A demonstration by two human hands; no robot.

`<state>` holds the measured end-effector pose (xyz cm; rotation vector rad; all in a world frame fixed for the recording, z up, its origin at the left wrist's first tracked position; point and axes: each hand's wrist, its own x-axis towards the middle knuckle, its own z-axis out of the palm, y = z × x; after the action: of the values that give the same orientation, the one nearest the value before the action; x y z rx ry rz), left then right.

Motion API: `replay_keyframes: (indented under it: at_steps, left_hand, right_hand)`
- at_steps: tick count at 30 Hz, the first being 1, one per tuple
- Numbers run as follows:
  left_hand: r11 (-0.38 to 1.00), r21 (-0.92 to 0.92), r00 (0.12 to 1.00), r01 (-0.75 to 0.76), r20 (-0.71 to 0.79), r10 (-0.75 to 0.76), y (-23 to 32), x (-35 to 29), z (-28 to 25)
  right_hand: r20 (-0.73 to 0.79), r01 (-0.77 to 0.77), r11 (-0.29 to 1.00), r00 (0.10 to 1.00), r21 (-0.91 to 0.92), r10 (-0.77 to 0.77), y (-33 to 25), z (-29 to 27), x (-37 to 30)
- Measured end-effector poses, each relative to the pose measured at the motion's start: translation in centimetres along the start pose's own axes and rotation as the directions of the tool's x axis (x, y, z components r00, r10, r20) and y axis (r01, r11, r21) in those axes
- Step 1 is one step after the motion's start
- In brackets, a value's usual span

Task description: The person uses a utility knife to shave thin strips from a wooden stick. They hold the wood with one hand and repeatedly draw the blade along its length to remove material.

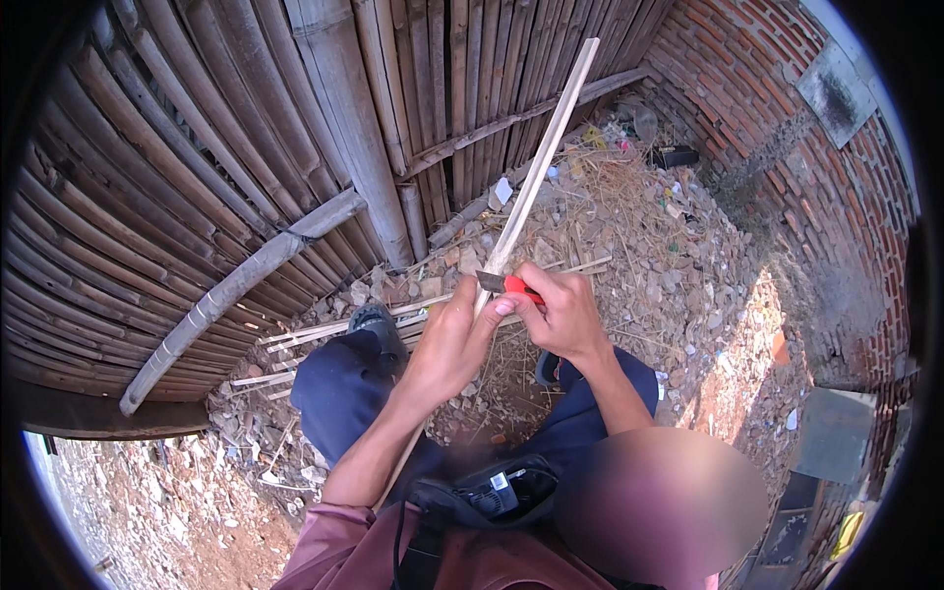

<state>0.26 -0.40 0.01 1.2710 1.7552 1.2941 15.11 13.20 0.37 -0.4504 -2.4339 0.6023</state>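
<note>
A long pale bamboo strip (pixel 544 157) slants up and away in front of me, and its lower end runs back past my left forearm. My left hand (pixel 442 344) is closed around it near the middle. In my right hand (pixel 568 313) is a red-handled knife (pixel 521 287), its short dark blade lying across the strip just above my left fingers. My two thumbs come close together below the blade. Part of the handle is hidden by my right fingers.
More pale strips (pixel 305 334) lie on the rubble ground by my left foot (pixel 374 324). A bamboo slat wall (pixel 246 128) with a thick post (pixel 359 147) rises ahead and left. A brick wall (pixel 787 147) stands on the right, with dry straw (pixel 629 182) near its base.
</note>
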Motion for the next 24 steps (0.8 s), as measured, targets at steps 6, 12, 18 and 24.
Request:
replay_keyframes:
  at_steps: [6,12,18,24]
  left_hand:
    - [0.997,-0.065,0.997,-0.039,-0.067,0.034,0.1,-0.2,0.8]
    - [1.0,-0.01,0.996,-0.013,-0.087,0.013,-0.5,0.0,0.7]
    - [0.999,0.012,0.993,-0.051,-0.108,0.052,-0.5,0.2,0.7]
    - [0.999,0.023,0.99,-0.037,-0.134,0.04,-0.5,0.3,0.8]
  right_hand:
    - [-0.065,0.007,0.999,0.998,-0.033,-0.009,-0.5,0.8,0.2]
    - [-0.082,-0.028,0.997,0.996,-0.075,0.022,-0.8,1.3,0.1]
    - [-0.144,-0.027,0.998,0.989,-0.065,0.017,-0.7,1.9,-0.3]
    - [-0.157,-0.112,0.989,0.983,-0.099,0.096,-1.9,1.9,-0.3]
